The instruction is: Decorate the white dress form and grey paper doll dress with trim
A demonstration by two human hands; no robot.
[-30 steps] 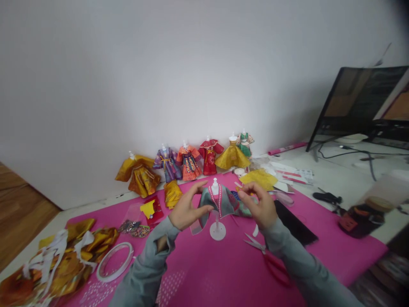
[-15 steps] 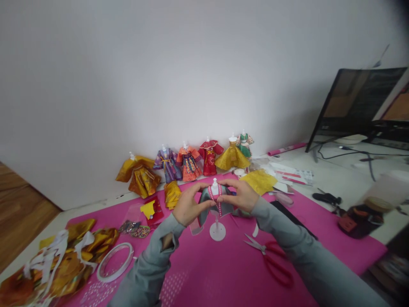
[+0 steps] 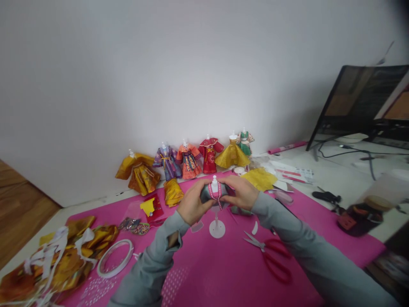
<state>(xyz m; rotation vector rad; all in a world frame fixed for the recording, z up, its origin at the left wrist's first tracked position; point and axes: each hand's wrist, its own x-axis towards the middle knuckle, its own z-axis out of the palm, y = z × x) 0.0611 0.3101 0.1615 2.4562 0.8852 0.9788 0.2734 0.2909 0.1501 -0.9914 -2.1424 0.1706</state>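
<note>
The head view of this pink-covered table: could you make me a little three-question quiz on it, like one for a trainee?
1. True or false: the left hand and the right hand are both on the grey-green garment with the pink trim, above the white stand.

2. Which colour are the handles of the scissors lying on the pink surface?
A. Blue
B. Red
C. Black

3. How many small dressed figures are lined up in the row along the wall?

Key: 1. True. 2. B. 3. Six.
</note>
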